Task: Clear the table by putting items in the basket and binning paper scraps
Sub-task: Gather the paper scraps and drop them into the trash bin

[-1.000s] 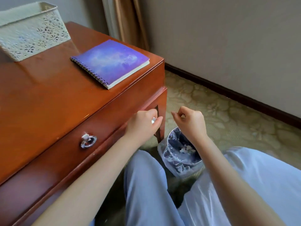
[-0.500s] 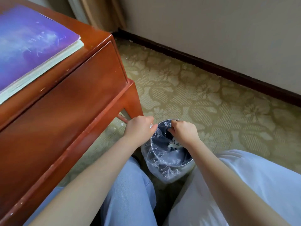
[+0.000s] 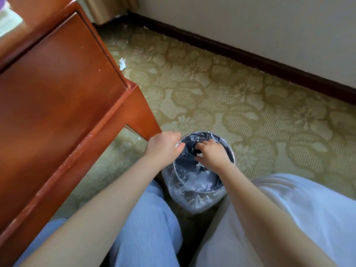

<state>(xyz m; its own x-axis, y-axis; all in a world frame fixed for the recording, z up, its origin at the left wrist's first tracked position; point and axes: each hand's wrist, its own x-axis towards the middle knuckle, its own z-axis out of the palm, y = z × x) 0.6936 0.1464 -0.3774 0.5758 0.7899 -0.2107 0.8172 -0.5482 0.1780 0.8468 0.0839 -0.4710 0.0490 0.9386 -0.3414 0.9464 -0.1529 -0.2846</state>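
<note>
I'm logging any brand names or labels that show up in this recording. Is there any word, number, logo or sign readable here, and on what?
None: no readable text anywhere in this view.
The bin and its clear liner show no label.
The wooden table shows no label.
The crumpled paper scrap on the carpet is too small to show any writing.

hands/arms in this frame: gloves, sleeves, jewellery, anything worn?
Nothing worn that shows. The left hand and right hand are bare, without gloves, rings or watch; both forearms are bare up to the frame edge, with no sleeve in view.
</note>
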